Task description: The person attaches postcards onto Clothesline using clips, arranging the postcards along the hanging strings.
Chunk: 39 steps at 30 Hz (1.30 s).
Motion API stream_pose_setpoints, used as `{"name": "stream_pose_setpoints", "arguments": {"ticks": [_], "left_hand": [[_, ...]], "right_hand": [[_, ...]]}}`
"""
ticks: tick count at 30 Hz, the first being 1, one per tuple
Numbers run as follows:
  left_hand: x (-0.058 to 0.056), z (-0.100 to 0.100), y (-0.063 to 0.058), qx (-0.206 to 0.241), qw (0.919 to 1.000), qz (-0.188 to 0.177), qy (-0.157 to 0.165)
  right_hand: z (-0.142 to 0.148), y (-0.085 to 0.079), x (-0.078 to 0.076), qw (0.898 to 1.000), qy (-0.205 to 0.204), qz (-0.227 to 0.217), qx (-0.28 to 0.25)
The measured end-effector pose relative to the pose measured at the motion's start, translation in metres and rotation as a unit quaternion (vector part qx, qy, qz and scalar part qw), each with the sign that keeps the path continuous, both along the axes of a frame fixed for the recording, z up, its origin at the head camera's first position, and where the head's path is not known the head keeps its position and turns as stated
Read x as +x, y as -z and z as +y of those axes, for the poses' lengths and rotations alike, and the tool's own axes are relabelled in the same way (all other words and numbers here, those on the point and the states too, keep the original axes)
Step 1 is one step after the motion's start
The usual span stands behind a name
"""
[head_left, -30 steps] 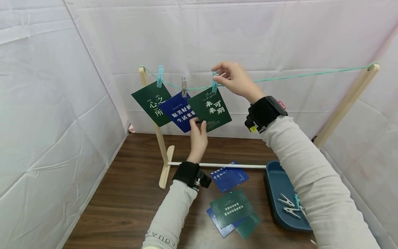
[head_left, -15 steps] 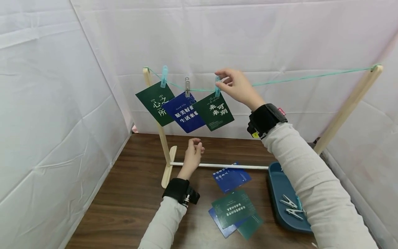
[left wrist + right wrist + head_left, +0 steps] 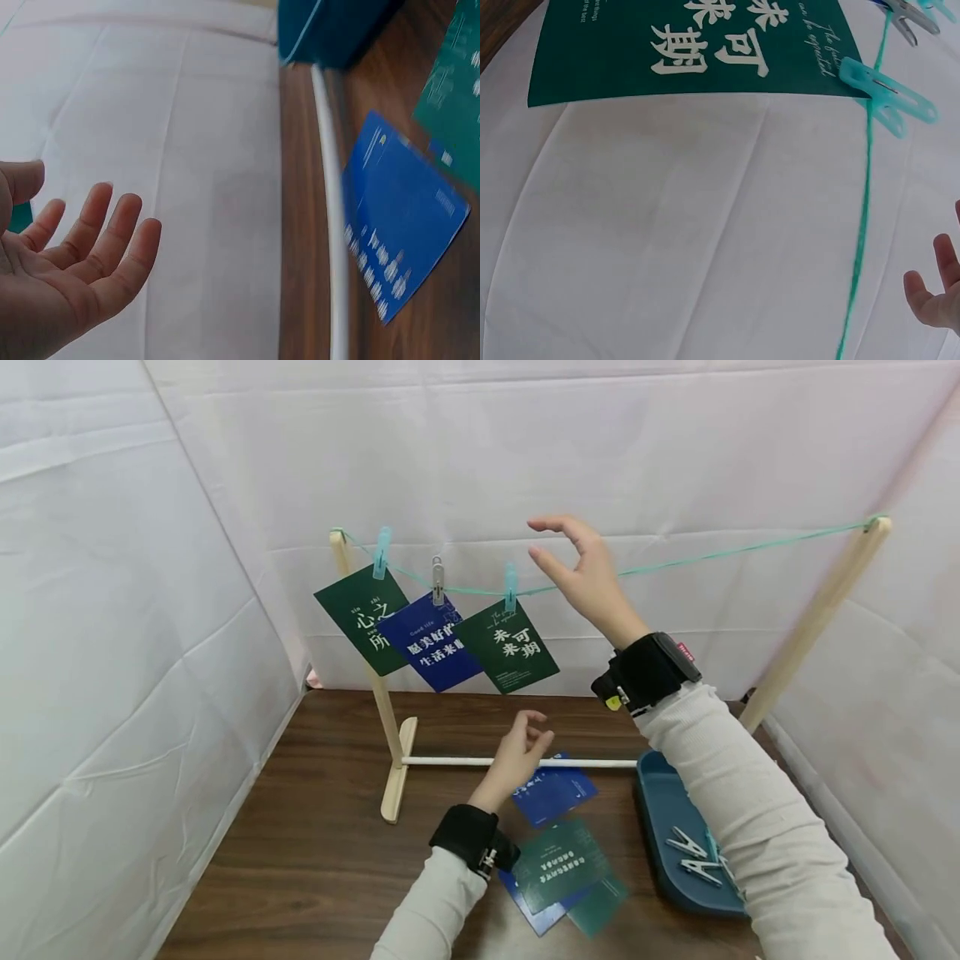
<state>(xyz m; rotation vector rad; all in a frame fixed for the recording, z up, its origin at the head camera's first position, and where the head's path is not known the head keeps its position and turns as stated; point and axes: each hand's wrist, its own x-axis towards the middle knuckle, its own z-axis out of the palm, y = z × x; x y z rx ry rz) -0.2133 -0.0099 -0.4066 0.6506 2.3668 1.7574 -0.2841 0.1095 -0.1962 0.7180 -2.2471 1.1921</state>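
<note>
Three cards hang from a green string point(image 3: 675, 564): a dark green card point(image 3: 365, 620) at the left, a blue card point(image 3: 431, 643) in the middle and another green card point(image 3: 507, 647) at the right. A light blue clothespin point(image 3: 511, 587) pins the right card to the string, seen close in the right wrist view as a translucent clothespin point(image 3: 889, 90). My right hand point(image 3: 581, 572) is just right of that clothespin, thumb and forefinger spread, holding nothing. Below the cards my left hand point(image 3: 517, 752) holds nothing, its fingers loosely bent, near a blue card point(image 3: 558, 795) on the table.
Several blue and green cards point(image 3: 562, 864) lie overlapping on the wooden table point(image 3: 285, 827). A blue tray point(image 3: 667, 835) with clothespins stands at the right, partly behind the right sleeve. A white rod point(image 3: 450, 762) joins the wooden posts point(image 3: 386, 710) low down.
My left hand let go of the right green card, dropped, then moved right over the table. My right hand released the light blue clothespin and drew off to the right, leaving the card hanging.
</note>
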Motion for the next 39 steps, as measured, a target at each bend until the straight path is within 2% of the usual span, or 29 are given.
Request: {"name": "stream_pose_setpoints", "arguments": {"ticks": [7,14,18,21,23,25,28,32,33,36,37,39], "left_hand": [[0.011,0.032,0.015,-0.032,0.9990,0.013,0.027],[0.025,0.060,0.033,-0.046,0.9957,0.029,0.075],[0.034,0.077,0.040,-0.061,0.9905,0.057,0.110],[0.041,0.090,0.044,-0.092,0.9827,0.072,0.144],[0.047,0.098,0.046,-0.119,0.9742,0.086,0.171],[0.051,0.105,0.048,-0.147,0.9629,0.114,0.195],[0.056,0.113,0.051,-0.166,0.9486,0.147,0.226],[0.062,0.121,0.056,-0.185,0.9327,0.168,0.261],[0.064,0.123,0.058,-0.195,0.9265,0.172,0.272],[0.069,0.127,0.064,-0.255,0.9016,0.185,0.296],[0.070,0.128,0.066,-0.276,0.8924,0.188,0.303],[0.073,0.130,0.071,-0.323,0.8704,0.202,0.311]], "right_hand": [[0.013,0.008,0.014,1.000,-0.003,0.025,-0.008],[0.037,0.030,0.026,0.996,-0.002,0.042,0.073],[0.060,0.047,0.029,0.995,0.011,0.033,0.094],[0.080,0.065,0.032,0.994,0.028,0.016,0.107],[0.094,0.079,0.034,0.992,0.040,-0.001,0.116],[0.107,0.094,0.034,0.991,0.049,-0.020,0.125],[0.128,0.116,0.031,0.987,0.065,-0.058,0.135],[0.155,0.142,0.028,0.975,0.089,-0.127,0.160],[0.162,0.148,0.028,0.970,0.093,-0.146,0.169],[0.179,0.163,0.032,0.949,0.100,-0.210,0.214],[0.184,0.167,0.033,0.938,0.101,-0.239,0.231],[0.194,0.179,0.034,0.906,0.102,-0.318,0.261]]}}
